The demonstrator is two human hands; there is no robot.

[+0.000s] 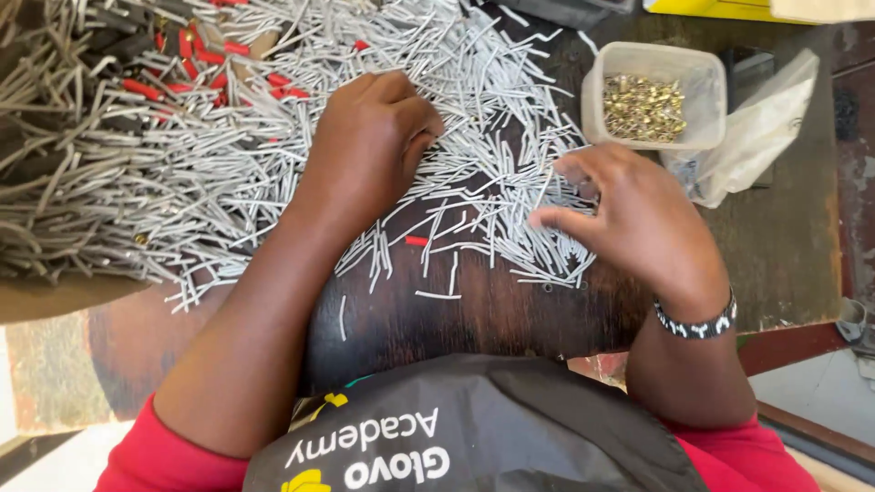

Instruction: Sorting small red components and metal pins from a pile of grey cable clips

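Grey tubes (474,182) are spread across the table (510,310), long axes mixed. Right hand (638,219) is pinched narrow on tubes; left hand (374,137) is curled, contents unclear.

Just 1 view here, from the camera on the person's head, looking almost straight down and slightly forward over the chest onto the table (510,319). It sits close: both forearms fill the middle, the near edge of the table runs under them, the far edge is cut off at the top. A strip of floor shows at the bottom corners.
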